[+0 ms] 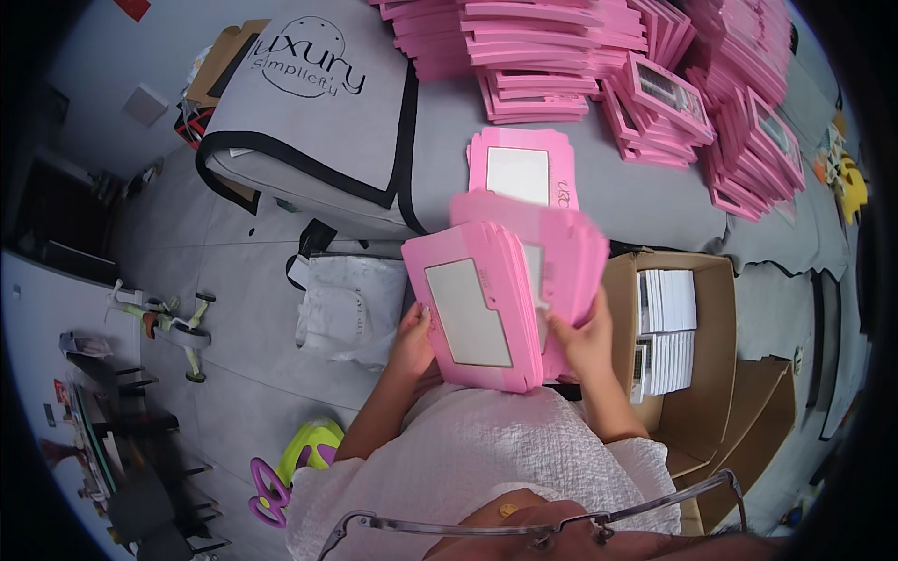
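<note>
My left hand is closed round the left edge of a thick stack of flat pink window boxes, held upright in front of my lap. Each box has a large pale window panel. Behind and to the right of that stack, my right hand grips a second stack of the same boxes, its thumb across the near face. This second stack is slightly blurred at its top. More flat pink boxes lie on the grey sofa just beyond my hands. The fingers behind the stacks are hidden.
Tall piles of pink boxes stand on the grey sofa. To the right, an open cardboard carton holds rows of white items. A white plastic bag, a green and purple toy and a small tricycle are at left.
</note>
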Demonstrator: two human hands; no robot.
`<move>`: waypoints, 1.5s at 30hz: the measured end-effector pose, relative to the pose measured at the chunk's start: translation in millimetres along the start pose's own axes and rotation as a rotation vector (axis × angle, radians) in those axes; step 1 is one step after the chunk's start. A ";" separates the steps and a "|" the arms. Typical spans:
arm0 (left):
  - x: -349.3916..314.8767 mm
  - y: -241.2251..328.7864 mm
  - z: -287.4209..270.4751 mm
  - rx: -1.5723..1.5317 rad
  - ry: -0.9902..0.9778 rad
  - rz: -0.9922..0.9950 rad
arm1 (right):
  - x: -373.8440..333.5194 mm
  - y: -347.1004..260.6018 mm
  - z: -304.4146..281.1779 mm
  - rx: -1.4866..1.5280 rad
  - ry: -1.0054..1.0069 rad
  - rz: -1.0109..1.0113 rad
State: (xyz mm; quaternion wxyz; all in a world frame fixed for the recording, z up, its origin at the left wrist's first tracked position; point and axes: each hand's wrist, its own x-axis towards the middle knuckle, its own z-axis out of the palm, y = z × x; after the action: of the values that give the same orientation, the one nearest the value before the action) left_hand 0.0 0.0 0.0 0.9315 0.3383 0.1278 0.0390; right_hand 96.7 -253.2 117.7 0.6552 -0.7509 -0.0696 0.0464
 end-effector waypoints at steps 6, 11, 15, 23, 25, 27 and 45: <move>-1.7 -2.0 -19.7 -0.090 0.063 0.000 | 27.5 -16.2 -38.6 0.411 0.253 0.035; -2.4 -4.8 -21.7 -0.414 0.039 -0.058 | 25.1 -8.5 -70.2 0.722 0.146 0.111; -19.2 0.6 -48.9 -0.496 -0.036 -0.118 | 12.4 18.9 -72.1 0.835 0.100 0.231; -47.0 -14.9 -124.3 -0.420 0.332 0.184 | 17.9 68.3 -82.3 0.830 -0.038 0.175; -67.3 24.5 -103.7 -0.357 0.473 0.304 | 19.1 70.5 -83.8 0.823 -0.038 0.181; -91.4 58.4 -134.1 -0.357 0.669 0.512 | 23.5 65.7 -79.0 0.780 -0.057 0.202; 0.3 171.6 -360.6 0.295 1.261 0.743 | 27.1 56.4 -46.5 0.711 -0.005 0.295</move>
State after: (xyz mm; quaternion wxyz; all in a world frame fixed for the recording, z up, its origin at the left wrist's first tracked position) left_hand -92.7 355.5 -156.5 0.5521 0.3941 0.5189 0.5202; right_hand 133.3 -301.6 68.9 0.8608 -0.4786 0.0578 0.1633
